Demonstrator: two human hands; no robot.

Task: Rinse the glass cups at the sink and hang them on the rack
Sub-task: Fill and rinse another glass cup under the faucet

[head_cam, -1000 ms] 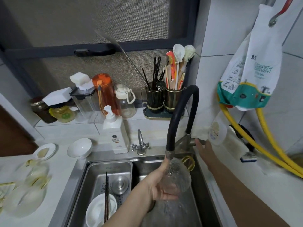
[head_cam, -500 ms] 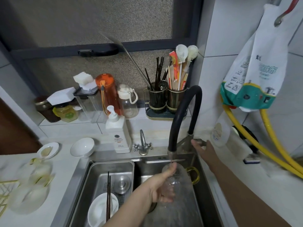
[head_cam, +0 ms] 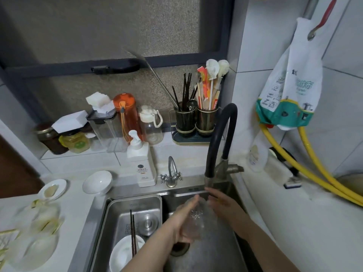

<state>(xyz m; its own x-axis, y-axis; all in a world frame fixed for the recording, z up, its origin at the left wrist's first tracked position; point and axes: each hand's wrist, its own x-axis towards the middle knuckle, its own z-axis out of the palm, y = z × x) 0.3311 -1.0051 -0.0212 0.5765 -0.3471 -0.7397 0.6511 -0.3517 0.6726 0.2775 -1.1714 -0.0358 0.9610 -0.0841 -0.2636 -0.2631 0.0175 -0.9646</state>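
I am on the rinsing step. My left hand (head_cam: 184,218) grips the glass cup (head_cam: 196,216) under the black tap (head_cam: 209,179), over the sink (head_cam: 225,252). My right hand (head_cam: 222,203) cups its other side, fingers bent. Next, I think, I tip the water out and take it to the rack.

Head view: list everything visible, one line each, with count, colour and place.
glass cup: 1, clear, between both hands under the spout
faucet: 1, black hose, behind sink
small tap: 1, metal, sink's back edge
sink: 1, steel
basin: 1, steel, sink's left half
chopsticks: 1 pair, dark, across white bowl in basin
soap bottle: 1, white, behind sink
bowl: 1, white, left counter
orange bottle: 1, sill
utensil holders: 2, dark, sill
hoses: 2, yellow, right wall
bag: 1, white-green, hanging right
left hand: on cup
right hand: on cup
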